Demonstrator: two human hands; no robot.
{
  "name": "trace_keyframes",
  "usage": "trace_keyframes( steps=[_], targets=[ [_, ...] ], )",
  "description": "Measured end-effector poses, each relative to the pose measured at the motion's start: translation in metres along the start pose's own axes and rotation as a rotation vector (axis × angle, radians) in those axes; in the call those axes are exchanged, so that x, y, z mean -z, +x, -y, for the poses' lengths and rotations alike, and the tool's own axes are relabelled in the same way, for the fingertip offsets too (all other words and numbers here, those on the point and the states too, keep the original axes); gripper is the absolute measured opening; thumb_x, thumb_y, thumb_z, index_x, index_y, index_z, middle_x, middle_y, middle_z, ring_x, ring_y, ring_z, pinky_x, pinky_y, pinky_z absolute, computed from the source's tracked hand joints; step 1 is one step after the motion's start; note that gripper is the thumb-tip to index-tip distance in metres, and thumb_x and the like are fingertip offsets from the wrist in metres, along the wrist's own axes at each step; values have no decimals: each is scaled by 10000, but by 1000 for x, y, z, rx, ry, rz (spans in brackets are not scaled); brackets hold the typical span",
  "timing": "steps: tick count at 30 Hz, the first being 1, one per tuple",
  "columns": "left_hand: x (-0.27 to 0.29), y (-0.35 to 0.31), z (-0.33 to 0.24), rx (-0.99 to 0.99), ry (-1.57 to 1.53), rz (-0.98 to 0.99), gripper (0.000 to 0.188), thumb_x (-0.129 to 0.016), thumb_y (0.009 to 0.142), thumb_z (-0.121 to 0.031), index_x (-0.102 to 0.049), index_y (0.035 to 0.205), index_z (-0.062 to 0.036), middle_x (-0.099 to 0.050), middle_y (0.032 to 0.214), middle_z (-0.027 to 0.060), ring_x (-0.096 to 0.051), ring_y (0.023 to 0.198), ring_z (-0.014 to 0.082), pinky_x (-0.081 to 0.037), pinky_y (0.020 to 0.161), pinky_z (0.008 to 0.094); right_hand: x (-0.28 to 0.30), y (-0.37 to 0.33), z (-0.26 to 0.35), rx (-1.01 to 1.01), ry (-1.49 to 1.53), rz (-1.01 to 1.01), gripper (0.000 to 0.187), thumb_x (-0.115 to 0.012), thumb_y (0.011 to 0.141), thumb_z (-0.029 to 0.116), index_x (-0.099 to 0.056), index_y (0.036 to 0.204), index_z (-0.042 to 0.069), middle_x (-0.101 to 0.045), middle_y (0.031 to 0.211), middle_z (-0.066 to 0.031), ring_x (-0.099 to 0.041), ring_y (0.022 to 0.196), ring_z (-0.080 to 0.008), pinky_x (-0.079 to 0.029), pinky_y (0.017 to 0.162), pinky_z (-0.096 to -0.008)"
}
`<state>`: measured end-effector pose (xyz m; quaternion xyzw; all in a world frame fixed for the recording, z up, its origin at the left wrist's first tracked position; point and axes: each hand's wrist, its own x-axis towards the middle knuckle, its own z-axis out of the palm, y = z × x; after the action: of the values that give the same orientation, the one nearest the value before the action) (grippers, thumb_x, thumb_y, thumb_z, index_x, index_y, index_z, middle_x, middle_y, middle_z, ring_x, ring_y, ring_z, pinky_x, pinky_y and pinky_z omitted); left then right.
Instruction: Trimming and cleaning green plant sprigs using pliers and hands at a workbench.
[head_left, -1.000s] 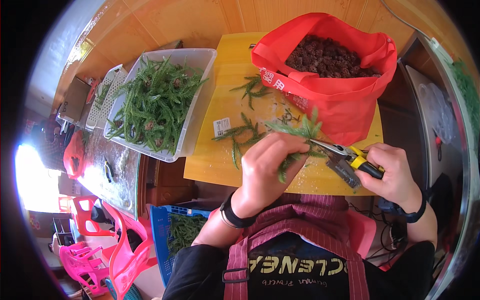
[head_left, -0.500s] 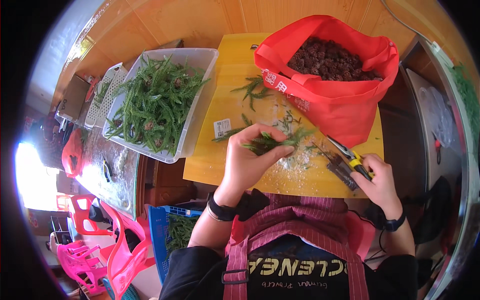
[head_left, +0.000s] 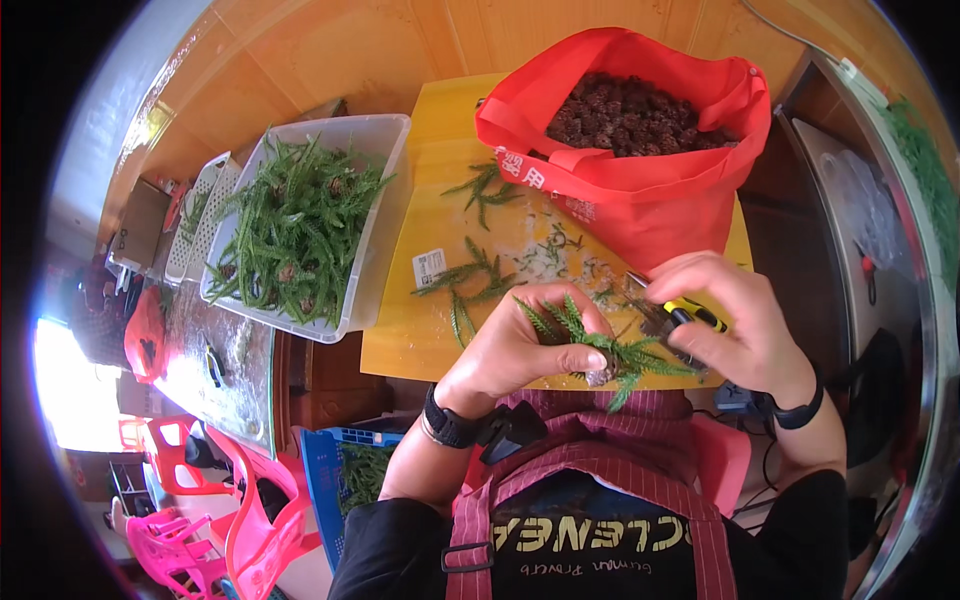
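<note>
My left hand (head_left: 535, 345) is closed around a green artificial pine sprig (head_left: 640, 360). A small brown pine cone (head_left: 600, 372) shows at the sprig's base, by my thumb. To its right, my right hand (head_left: 745, 315) arches over yellow-and-black pliers (head_left: 700, 314), thumb and fingers apart. The pliers lie low by the table's front right, their jaws partly hidden behind my fingers. Loose green sprigs (head_left: 475, 272) rest on the yellow board (head_left: 400, 345), with green clippings and white flecks scattered beyond my hands.
A red fabric bag (head_left: 640, 205) full of brown pine cones (head_left: 635, 115) stands at the back right. On the left is a clear plastic bin (head_left: 372, 262) heaped with green sprigs. A white label (head_left: 429, 268) lies on the board. A blue crate (head_left: 322, 470) sits below, beside pink chairs (head_left: 262, 515).
My right hand has moved left and spread its fingers off the pliers, which now lie lower. My left hand has come closer and turned, bringing the sprig's pine cone into view.
</note>
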<state>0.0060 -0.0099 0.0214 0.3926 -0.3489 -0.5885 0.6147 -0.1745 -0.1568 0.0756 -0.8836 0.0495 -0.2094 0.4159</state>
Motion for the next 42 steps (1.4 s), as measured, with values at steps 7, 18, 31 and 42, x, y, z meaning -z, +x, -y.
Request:
trace_keyframes(
  steps=[7, 18, 31, 42],
  targets=[
    [-11, 0, -14, 105, 60, 44, 233, -755, 671, -9, -574, 817, -17, -629, 809, 70, -595, 759, 132, -472, 678, 244, -5, 19, 8, 35, 7, 221, 155, -694, 727, 107, -582, 800, 29, -590, 742, -69, -584, 706, -247, -434, 608, -327],
    [-18, -6, -11, -176, 490, -102, 166, -695, 730, 11, -585, 854, -3, -630, 828, 42, -595, 760, 97, -483, 677, 243, -3, 19, 15, -95, 22, 101, 183, -687, 716, 86, -588, 862, 37, -608, 779, -54, -595, 725, -245, -460, 661, -325],
    [-24, -4, -14, -210, 631, -102, 175, -709, 708, 31, -585, 825, -8, -637, 824, 51, -609, 763, 118, -491, 679, 259, -2, 23, 11, 134, -361, 225, 144, -693, 700, 111, -575, 767, 62, -588, 765, -57, -572, 757, -269, -428, 707, -358],
    [-4, 2, -1, 111, -61, 72, 250, -759, 672, -12, -567, 832, -15, -632, 823, 55, -585, 709, 106, -469, 647, 224, -2, 23, 3, 384, -228, 154, 178, -709, 695, 114, -619, 841, 65, -612, 811, -54, -593, 809, -253, -447, 682, -344]
  ],
)
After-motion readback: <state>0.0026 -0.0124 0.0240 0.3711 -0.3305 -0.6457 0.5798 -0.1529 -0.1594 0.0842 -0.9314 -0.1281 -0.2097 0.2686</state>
